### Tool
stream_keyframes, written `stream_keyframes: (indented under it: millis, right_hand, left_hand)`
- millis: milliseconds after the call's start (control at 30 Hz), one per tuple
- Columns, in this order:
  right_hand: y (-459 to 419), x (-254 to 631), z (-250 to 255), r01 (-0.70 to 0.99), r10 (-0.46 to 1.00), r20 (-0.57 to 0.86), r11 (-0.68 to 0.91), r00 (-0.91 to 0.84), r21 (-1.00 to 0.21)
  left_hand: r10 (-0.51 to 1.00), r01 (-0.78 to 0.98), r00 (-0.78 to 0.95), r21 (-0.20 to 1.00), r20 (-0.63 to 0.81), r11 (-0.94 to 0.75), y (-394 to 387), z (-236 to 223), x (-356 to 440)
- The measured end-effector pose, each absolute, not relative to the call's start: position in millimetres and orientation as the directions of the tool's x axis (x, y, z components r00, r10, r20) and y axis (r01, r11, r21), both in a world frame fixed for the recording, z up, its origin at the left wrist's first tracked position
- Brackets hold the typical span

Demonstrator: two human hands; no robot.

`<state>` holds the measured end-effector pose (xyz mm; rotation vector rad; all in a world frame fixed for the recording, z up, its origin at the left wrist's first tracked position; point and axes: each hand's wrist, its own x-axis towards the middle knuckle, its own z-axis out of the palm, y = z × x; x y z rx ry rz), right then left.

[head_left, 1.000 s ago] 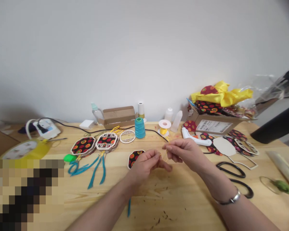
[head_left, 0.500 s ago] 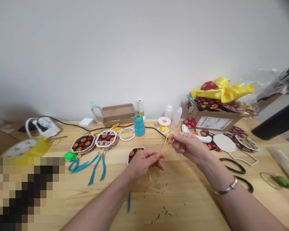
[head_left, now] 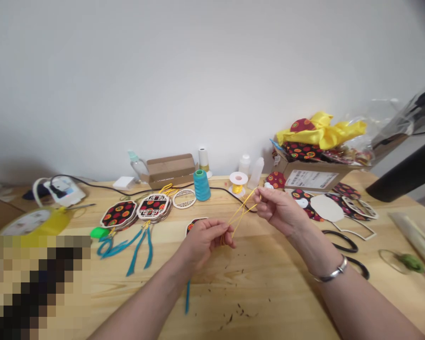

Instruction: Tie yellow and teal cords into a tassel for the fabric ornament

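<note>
Between my hands stretches a thin yellow cord [head_left: 241, 212], with strands that cross in the middle. My left hand [head_left: 210, 238] pinches its lower part, and some loops of cord show at the fingers. Higher up and to the right, my right hand [head_left: 274, 205] pinches the other end with thumb and forefinger. Partly hidden behind my left hand lies a patterned fabric piece [head_left: 191, 225] with a pale rim. A teal strip [head_left: 187, 297] pokes out below my left forearm.
Left of my hands are stacked patterned ornaments [head_left: 154, 206] with teal tassels [head_left: 140, 245]. A teal thread cone [head_left: 201, 185] and a yellow cord spool [head_left: 238, 182] stand behind. Black scissor handles [head_left: 343, 241] lie under my right forearm. A cardboard box [head_left: 313, 175] of fabric stands back right.
My right hand has drawn slightly away from my left, and the yellow cord between them is pulled straighter, its strands now crossing. The whole view has shifted a little.
</note>
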<state>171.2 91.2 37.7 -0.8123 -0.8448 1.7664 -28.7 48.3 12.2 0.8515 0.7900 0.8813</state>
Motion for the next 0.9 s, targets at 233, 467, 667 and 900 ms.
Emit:
stream_keyframes:
  millis: [233,467,667,900]
  right_hand:
    - [89.6,174.4,34.0,0.067,0.969,-0.098,-0.085,-0.226,-0.994]
    - [91.3,174.6,36.3,-0.105,0.984,-0.103,-0.119,-0.145,-0.987]
    - [94.5,177.9,40.5,-0.383,0.983,-0.157,-0.181,-0.093,-0.906]
    - [93.7,175.6,43.5,-0.391,0.987,-0.150,-0.162,-0.059,-0.906]
  left_hand:
    - [0.897,-0.318,0.381,0.879,-0.225,0.355,49.1,15.0,-30.9]
    - [0.899,-0.323,0.374,0.877,-0.226,0.355,49.0,15.7,-32.0]
    - [0.898,-0.316,0.376,0.879,-0.230,0.358,49.2,16.7,-31.6]
    - [0.894,-0.297,0.379,0.884,-0.237,0.360,47.5,14.2,-31.7]
